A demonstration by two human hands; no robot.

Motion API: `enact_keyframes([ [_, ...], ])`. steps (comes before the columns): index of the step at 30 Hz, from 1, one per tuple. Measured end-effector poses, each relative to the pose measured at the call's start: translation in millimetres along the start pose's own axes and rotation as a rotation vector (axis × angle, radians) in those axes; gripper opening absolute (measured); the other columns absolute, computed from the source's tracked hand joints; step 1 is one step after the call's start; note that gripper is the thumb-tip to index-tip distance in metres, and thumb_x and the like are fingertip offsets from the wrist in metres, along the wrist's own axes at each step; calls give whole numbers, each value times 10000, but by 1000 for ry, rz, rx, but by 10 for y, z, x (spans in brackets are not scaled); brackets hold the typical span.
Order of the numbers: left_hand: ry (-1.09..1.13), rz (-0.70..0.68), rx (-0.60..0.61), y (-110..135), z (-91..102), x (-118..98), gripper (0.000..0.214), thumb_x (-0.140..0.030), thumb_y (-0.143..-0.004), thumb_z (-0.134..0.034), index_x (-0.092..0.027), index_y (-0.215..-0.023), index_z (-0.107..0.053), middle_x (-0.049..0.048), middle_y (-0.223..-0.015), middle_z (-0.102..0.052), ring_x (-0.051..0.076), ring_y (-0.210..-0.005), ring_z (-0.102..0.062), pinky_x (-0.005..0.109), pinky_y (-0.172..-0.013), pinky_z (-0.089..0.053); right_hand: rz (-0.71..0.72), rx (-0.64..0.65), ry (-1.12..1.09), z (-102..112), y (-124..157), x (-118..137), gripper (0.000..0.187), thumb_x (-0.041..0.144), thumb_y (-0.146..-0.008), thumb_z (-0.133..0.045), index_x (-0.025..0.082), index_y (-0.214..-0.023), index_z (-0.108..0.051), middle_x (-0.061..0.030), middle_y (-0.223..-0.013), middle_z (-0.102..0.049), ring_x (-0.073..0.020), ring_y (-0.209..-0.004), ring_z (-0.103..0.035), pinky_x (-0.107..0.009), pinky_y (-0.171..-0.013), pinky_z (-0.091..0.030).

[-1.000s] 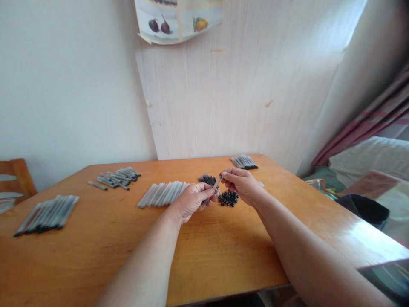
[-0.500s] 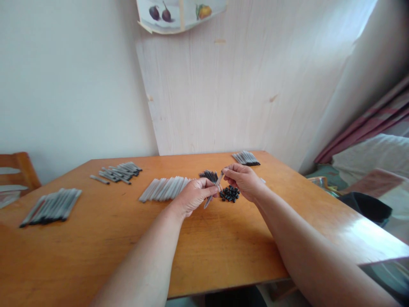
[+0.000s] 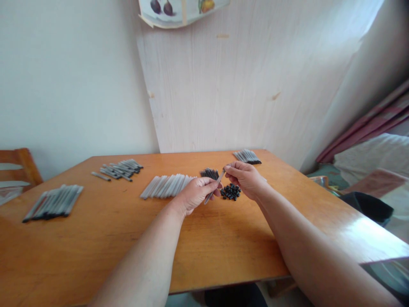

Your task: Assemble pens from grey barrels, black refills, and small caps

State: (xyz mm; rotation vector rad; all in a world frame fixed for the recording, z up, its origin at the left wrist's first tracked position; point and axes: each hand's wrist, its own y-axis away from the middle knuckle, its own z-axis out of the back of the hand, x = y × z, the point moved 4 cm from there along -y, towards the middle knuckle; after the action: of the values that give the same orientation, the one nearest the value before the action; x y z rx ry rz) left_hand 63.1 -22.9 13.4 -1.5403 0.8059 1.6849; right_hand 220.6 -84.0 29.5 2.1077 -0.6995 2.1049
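Observation:
A translucent pale pen barrel (image 3: 209, 196) slants between my two hands above the table. My left hand (image 3: 198, 192) is closed around its middle, thumb on top. With thumb and forefinger, my right hand (image 3: 242, 175) pinches the upper end, where a small dark bit shows; its exact shape is too small to make out. Just beyond and below the fingers lies a heap of small black plugs (image 3: 230, 192). Thin dark refills (image 3: 209, 173) sit behind the left hand. A row of white pen barrels (image 3: 166, 186) lies left of that hand, partly covered by it.
Black-ended pens lie in a near-left bunch (image 3: 53, 202), a loose far-left pile (image 3: 120, 169) and a far-right bunch (image 3: 247, 156), all on the wooden table (image 3: 223, 247). A chair (image 3: 24, 168) stands at left; a black bin (image 3: 366, 208) is beyond the right edge.
Both hands stay on the pen barrel at nearly the same place, with the right still at its upper end. The view has shifted slightly.

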Motion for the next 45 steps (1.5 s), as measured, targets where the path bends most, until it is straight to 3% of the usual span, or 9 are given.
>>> enact_keyframes([
  [26,-27,-25,-52,-11,7,-1,335,-446,-718,-697,-137,-847,-675,56,-736,-671,110,-603,-548,241,-577,-375,6,13,19,-19,17,11,280,414,-741,-685,163,-714,-562,18,-607,-551,-58,-482,-391,-218,-448,-263],
  [29,-1,-36,-53,-16,14,-4,337,-449,-723,-693,-143,-865,-679,56,-753,-673,107,-602,-539,237,-568,-369,-7,3,23,41,3,40,288,428,-748,-676,152,-746,-596,-10,-666,-588,-60,-505,-421,-208,-448,-277],
  [32,31,-58,-54,-26,33,-6,335,-451,-744,-674,-144,-880,-682,68,-779,-680,110,-626,-547,235,-588,-380,-10,-105,52,214,-26,106,291,429,-736,-677,149,-769,-606,-19,-682,-600,-58,-491,-423,-201,-431,-280],
  [36,71,-84,-93,-37,71,-4,328,-443,-747,-676,-143,-878,-683,79,-784,-686,120,-661,-560,233,-606,-392,-32,-236,218,473,-56,177,235,367,-713,-667,155,-687,-570,2,-593,-565,-59,-461,-409,-194,-414,-267],
  [42,73,-65,-139,-41,97,4,321,-435,-741,-682,-148,-885,-681,75,-780,-695,111,-644,-549,225,-578,-375,-159,-251,673,685,-79,154,111,269,-690,-602,159,-674,-593,18,-542,-535,-79,-438,-400,-214,-413,-267],
  [45,92,-65,-171,-46,119,5,323,-428,-738,-686,-145,-893,-676,72,-779,-697,104,-632,-544,221,-570,-360,-157,-194,853,730,-108,118,99,226,-677,-559,151,-665,-623,9,-541,-543,-92,-460,-421,-226,-441,-286],
])
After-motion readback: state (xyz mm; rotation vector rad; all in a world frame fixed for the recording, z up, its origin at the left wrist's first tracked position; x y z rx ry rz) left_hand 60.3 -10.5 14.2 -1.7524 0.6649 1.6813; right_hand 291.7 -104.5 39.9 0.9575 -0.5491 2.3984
